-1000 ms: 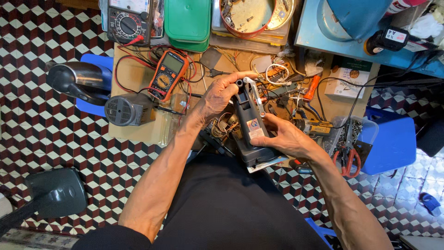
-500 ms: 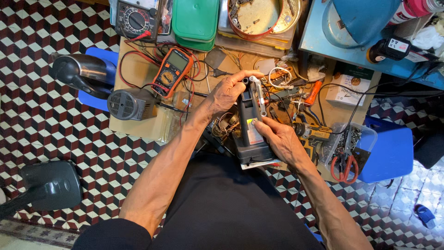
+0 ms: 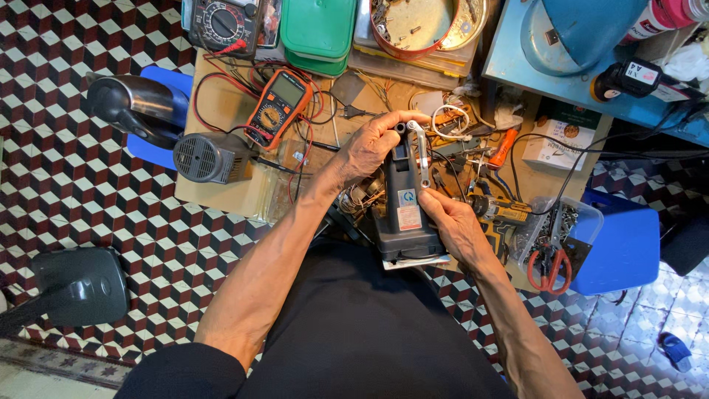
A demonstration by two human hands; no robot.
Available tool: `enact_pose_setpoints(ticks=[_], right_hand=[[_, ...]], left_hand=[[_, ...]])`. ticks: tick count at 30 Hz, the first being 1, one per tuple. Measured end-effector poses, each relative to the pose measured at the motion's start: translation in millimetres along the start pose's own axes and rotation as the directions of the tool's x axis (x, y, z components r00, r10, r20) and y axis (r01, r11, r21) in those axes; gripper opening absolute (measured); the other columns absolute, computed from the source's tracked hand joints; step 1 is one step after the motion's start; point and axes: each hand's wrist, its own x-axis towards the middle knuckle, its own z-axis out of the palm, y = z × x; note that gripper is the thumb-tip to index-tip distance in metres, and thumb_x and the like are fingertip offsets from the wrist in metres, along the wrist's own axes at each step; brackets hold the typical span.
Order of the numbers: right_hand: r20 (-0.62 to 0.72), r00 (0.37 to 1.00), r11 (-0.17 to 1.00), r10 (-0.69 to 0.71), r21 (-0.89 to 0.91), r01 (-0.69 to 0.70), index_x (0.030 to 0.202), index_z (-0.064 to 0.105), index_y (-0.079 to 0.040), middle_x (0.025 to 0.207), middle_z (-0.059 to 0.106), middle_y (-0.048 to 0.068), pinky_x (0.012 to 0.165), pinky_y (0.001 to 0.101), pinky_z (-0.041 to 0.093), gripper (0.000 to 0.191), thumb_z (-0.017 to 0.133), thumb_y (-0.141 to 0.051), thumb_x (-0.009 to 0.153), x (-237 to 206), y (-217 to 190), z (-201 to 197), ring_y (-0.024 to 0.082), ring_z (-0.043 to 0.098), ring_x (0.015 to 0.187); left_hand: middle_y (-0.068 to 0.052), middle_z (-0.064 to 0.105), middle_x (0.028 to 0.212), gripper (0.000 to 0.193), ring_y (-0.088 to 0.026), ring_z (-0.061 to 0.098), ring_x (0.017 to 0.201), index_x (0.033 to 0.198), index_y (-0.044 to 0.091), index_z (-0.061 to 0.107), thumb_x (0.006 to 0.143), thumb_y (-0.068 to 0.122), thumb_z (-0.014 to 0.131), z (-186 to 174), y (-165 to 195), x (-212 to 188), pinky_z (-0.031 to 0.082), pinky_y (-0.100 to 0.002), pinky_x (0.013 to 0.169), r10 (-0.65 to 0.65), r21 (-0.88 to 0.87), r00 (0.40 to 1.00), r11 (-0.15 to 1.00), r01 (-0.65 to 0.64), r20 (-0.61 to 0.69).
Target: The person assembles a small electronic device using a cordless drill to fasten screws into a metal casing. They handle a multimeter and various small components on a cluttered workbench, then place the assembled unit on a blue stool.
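Observation:
A dark grey power tool body (image 3: 402, 207) lies lengthwise over my lap and the low wooden table (image 3: 221, 111), its nose pointing away from me. My left hand (image 3: 373, 148) grips its far end, fingers curled over the top by a metal bracket (image 3: 421, 151). My right hand (image 3: 450, 225) holds the tool's right side near its wider base. A white sheet shows under the base.
An orange multimeter (image 3: 277, 107) with red leads, a black analogue meter (image 3: 225, 22), a small grey motor (image 3: 210, 157), a green box (image 3: 319, 29), a tin of parts (image 3: 413, 22), scissors (image 3: 548, 262), a metal kettle (image 3: 129, 103), blue stools (image 3: 620, 240), tiled floor.
My left hand has slid further up over the tool's far end. The view has shifted, so the table sits a little lower in the picture.

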Motion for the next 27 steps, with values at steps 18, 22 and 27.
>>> enact_pose_setpoints(ticks=[18,22,27], right_hand=[[-0.04,0.999,0.999,0.033,0.023,-0.032,0.139,0.066,-0.014,0.1,0.071,0.012,0.087,0.0354,0.054,0.056,0.052,-0.049,0.098,-6.4,14.4,0.9,0.02,0.066,0.096],[-0.029,1.0,0.998,-0.008,0.057,0.01,0.137,0.065,-0.012,0.106,0.073,0.009,0.092,0.0353,0.055,0.056,0.052,-0.05,0.097,-7.6,12.2,1.2,0.018,0.068,0.101],[-0.045,0.999,0.999,0.002,0.036,0.0,0.137,0.065,-0.013,0.107,0.073,0.009,0.092,0.0338,0.055,0.056,0.052,-0.05,0.097,-9.1,9.2,2.3,0.017,0.068,0.102]], left_hand=[[-0.002,0.068,0.102,0.047,-0.007,0.066,0.089,0.14,0.01,0.059,0.1,0.007,0.036,11.0,6.0,-6.6,0.058,-0.026,0.086,-0.037,-0.004,0.999,0.999,0.038,0.013],[-0.001,0.069,0.1,0.048,-0.008,0.067,0.087,0.14,0.011,0.059,0.098,0.007,0.036,10.9,7.1,-5.6,0.059,-0.026,0.085,-0.046,0.0,0.999,0.999,0.046,0.014],[0.0,0.067,0.1,0.047,-0.006,0.064,0.087,0.139,0.012,0.061,0.099,0.007,0.037,10.4,4.4,-3.3,0.056,-0.025,0.085,-0.032,0.055,0.999,0.998,0.032,0.003]])
